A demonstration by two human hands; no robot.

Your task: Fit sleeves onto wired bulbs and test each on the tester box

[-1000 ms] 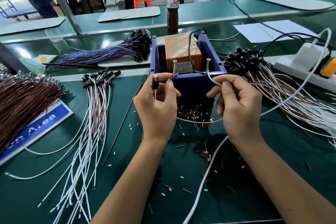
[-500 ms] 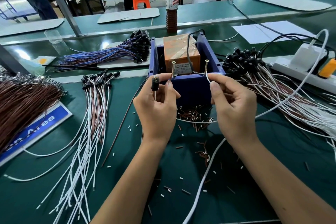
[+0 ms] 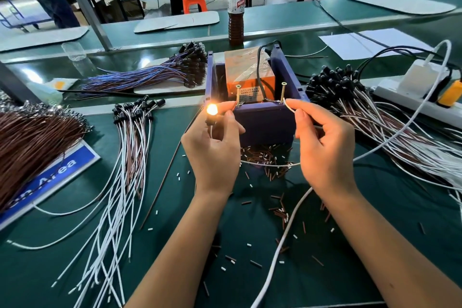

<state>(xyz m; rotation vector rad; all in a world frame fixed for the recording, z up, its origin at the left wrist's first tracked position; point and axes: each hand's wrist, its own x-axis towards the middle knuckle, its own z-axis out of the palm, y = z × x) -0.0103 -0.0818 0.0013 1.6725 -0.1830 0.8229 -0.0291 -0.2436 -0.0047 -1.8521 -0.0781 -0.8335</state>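
Purple tester box [image 3: 262,121], wire bundles [image 3: 375,112] both sides, bottle [image 3: 235,7] behind

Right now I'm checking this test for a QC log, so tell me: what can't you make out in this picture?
- Head view: whether the wire ends actually touch the screws on the tester box; fingertips of the left hand and right hand cover them.
- Sleeve under the lit bulb: lost in glare and the fingers.
- Printed label on the orange block: too small.
- Blue sign: partly under brown wires.
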